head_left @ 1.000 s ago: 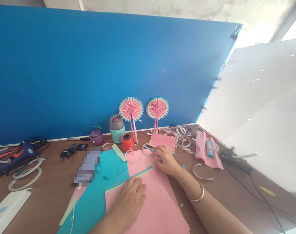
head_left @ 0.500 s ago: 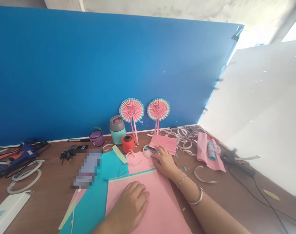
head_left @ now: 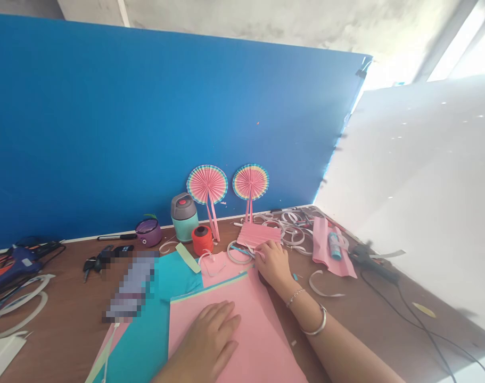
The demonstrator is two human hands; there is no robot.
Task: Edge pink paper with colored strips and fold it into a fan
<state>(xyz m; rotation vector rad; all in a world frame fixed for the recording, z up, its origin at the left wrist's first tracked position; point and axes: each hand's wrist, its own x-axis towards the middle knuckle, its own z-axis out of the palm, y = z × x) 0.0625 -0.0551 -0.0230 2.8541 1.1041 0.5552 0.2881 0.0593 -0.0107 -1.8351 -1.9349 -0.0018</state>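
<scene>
Left hand (head_left: 210, 335) lies flat, fingers spread, pinning the pink paper sheet (head_left: 246, 319) on the table. Right hand (head_left: 272, 263), fingers curled, pinches its far corner. Step: squaring the sheet; folding needs aligned edges.

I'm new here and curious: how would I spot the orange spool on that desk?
Look along the blue board to the two paper fans. Below the left one stands the orange spool, beside a teal bottle. It is the only orange thing there, short and round.
</scene>
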